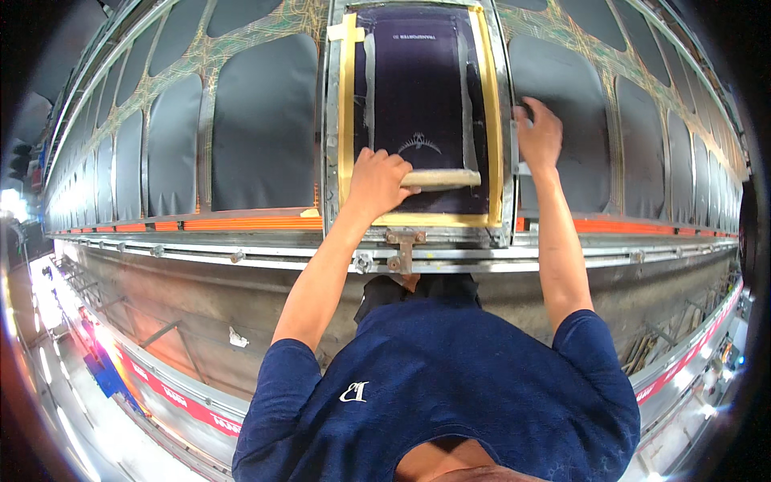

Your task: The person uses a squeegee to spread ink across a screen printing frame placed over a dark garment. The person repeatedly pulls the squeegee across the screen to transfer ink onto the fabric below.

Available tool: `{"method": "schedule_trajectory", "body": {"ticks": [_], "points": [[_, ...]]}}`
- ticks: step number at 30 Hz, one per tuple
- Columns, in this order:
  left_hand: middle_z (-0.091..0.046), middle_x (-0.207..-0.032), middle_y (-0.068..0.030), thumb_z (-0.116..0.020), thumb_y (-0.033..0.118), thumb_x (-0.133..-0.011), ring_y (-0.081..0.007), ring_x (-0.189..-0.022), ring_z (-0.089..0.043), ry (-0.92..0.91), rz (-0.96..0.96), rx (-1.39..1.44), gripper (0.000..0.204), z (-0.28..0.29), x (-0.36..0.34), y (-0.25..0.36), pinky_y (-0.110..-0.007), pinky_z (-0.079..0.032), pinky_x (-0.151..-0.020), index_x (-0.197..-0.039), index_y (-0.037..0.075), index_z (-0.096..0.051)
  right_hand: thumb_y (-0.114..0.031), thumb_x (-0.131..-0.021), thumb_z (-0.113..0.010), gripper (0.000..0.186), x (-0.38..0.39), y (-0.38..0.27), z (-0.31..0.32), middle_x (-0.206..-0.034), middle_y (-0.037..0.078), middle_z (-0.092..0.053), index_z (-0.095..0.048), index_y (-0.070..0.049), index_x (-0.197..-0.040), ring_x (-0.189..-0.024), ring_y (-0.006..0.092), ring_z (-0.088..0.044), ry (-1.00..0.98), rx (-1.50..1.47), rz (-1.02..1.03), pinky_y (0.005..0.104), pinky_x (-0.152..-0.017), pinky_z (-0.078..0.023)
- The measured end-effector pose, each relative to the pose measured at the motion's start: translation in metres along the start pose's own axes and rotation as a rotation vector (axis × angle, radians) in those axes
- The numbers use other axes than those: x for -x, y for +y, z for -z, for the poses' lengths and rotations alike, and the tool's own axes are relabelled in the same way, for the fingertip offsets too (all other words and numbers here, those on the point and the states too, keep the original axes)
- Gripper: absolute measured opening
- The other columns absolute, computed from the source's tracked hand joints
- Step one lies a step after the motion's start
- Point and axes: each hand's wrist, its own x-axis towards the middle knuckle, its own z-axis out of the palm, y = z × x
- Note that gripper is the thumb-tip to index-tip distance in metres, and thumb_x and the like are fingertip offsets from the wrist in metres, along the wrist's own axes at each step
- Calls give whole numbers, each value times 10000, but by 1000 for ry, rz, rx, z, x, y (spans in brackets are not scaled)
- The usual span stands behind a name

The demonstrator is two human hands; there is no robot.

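Note:
My left hand [376,186] is closed around one end of a squeegee [442,178] with a pale wooden handle. The squeegee lies crosswise on the dark mesh of a screen printing frame [509,210], near its front end. Small light lettering and a curved, spiky emblem show on the mesh, and yellow tape [347,120] lines its borders. My right hand [540,135] is just beyond the frame's right side, over a dark panel. Its fingers are bent and slightly apart, with no object visible in them; whether they touch the frame's edge is unclear.
Dark fabric panels [265,128] lie in a row along the table on both sides of the frame. A metal rail [281,251] with bolts and a rusty bracket [405,247] runs along the near edge. Behind me is another long table with a red banded edge [173,395].

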Motion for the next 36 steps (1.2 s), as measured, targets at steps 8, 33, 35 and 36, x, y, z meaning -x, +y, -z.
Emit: {"method": "schedule_trajectory", "body": {"ticks": [8,33,35,36], "points": [[-718,-962,1,-811,299,-699,-218,-948,-659,-32,-14,-25,278,-1,10,-3,-415,-430,-863,-933,170,-735,-359,-949,-693,353,14,45,-23,-769,124,-635,-642,-16,-883,-707,266,-609,-156,-110,-373,391,-720,-490],[-700,-1092,9,-804,109,-600,-197,-856,-602,190,-25,-60,475,83,270,-266,-374,-419,-816,-1060,117,-687,-290,-906,-703,271,53,-317,-182,-753,115,-677,-651,-32,-842,-715,305,-677,-47,-323,-406,388,-700,-511],[-703,-1115,11,-807,97,-596,-201,-856,-596,162,-32,-48,502,80,260,-276,-379,-417,-823,-1084,125,-691,-291,-905,-704,273,54,-311,-193,-754,126,-671,-644,-34,-833,-723,337,-675,-37,-276,-365,402,-698,-510],[-703,-1118,11,-808,97,-598,-202,-859,-597,166,-41,-52,502,79,248,-286,-382,-418,-826,-1085,127,-691,-301,-907,-701,282,55,-310,-197,-765,145,-667,-633,-37,-834,-745,370,-670,-65,-284,-380,426,-705,-510]]}}
